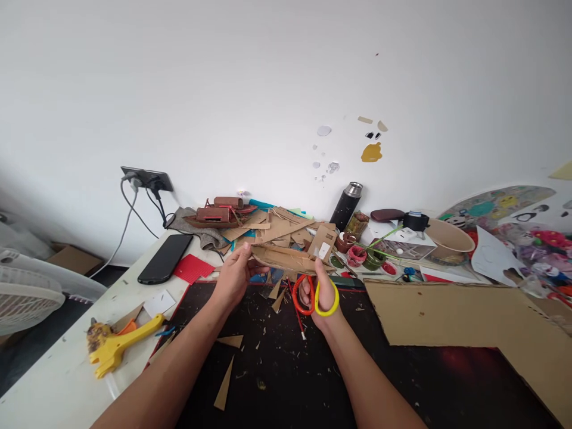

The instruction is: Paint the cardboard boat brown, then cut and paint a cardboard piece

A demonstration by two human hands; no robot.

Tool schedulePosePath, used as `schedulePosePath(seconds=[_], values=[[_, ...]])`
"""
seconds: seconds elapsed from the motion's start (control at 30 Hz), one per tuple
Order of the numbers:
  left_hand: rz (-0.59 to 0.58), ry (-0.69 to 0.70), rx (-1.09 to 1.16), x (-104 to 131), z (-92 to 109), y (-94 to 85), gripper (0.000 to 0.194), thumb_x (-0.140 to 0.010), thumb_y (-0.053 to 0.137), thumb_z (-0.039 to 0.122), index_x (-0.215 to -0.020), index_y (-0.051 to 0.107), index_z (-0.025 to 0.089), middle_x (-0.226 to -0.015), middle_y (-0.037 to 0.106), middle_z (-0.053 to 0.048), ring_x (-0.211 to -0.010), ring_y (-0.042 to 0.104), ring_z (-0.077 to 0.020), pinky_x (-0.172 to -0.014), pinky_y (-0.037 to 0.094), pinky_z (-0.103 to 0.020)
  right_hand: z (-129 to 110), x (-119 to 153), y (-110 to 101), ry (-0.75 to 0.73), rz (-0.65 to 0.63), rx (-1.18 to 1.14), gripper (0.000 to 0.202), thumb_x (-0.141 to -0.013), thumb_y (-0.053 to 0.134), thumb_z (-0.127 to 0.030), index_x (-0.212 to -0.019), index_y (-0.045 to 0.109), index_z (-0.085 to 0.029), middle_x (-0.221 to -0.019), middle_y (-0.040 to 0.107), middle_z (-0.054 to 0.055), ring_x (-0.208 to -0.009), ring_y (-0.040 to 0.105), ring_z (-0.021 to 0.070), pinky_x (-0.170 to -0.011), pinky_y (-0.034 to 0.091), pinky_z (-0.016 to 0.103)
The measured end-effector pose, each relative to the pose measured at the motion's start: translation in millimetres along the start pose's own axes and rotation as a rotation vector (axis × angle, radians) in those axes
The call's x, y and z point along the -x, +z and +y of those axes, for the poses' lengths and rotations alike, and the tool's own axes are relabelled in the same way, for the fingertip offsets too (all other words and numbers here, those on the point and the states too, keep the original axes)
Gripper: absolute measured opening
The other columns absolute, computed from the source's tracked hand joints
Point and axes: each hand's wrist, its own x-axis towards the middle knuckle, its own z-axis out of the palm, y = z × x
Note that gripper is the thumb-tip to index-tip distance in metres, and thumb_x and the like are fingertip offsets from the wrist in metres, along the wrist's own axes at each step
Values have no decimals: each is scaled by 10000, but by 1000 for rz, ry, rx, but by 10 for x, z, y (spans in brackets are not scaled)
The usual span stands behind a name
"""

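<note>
A long, narrow cardboard piece (286, 259) with raised sides, shaped like a small boat hull, spans between both hands above the dark mat. My left hand (235, 275) is closed on its left end, thumb on top. At the other end, my right hand (328, 295) steadies the piece with its thumb. That same hand also holds scissors with one red and one yellow handle (328, 299); their blades are hidden. Below the hands, a red pencil (298, 319) and thin cardboard triangles (224, 384) lie on the mat.
Behind are cardboard scraps (286, 229), brown model boats (217, 215), a black thermos (346, 207) and open paint jars (356, 255). A yellow glue gun (118, 345) and a phone (165, 258) lie left. A large cardboard sheet (442, 313) covers the right side.
</note>
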Motion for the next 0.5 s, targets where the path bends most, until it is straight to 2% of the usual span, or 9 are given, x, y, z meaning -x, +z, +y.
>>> schedulePosePath(seconds=[0.07,0.17,0.4,0.5], values=[[-70,7,-16,13,20,10,461,-754,893,606,-858,697,203,-758,710,-10,-712,730,-194,-664,657,-331,-20,-32,-34,17,0,-28,808,-811,574,-928,-432,422,-231,-362,356,-27,-301,319,84,-346,206,251],[-132,14,-50,33,50,21,459,-730,940,532,-735,616,208,-715,669,9,-718,718,-177,-682,653,-307,-36,-56,-74,38,-13,-42,823,-817,517,-965,-440,414,-241,-343,349,-20,-297,311,92,-344,191,259],[-154,-4,-91,55,74,35,483,-749,913,586,-805,617,208,-762,719,-17,-688,721,-173,-649,638,-294,-30,-56,-91,20,-21,-53,830,-827,470,-991,-469,429,-243,-367,358,-23,-310,332,100,-323,218,261],[-156,-19,-82,61,54,37,479,-757,912,576,-843,623,205,-759,714,-4,-679,728,-167,-649,633,-282,-31,-72,-88,-13,8,-122,820,-816,556,-960,-472,436,-226,-399,373,-35,-313,344,82,-314,252,239]])
